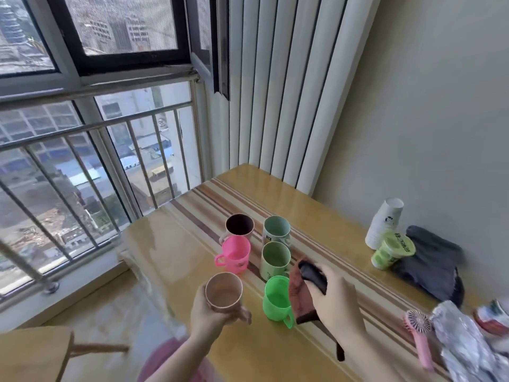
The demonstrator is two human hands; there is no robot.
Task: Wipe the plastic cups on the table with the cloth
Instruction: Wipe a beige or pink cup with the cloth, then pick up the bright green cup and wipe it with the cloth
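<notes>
My left hand grips a beige plastic cup, held upright just above the table's near left part. My right hand is closed on a dark brownish cloth that hangs down beside a bright green cup. Behind it stand a pale green cup and a grey-green cup. A pink cup and a dark-lined cup stand in the left row on the wooden table.
By the wall at right are a stack of white paper cups, a green tub and a dark folded cloth. A pink hand fan and crumpled bags lie at the near right. A railing and window are at left.
</notes>
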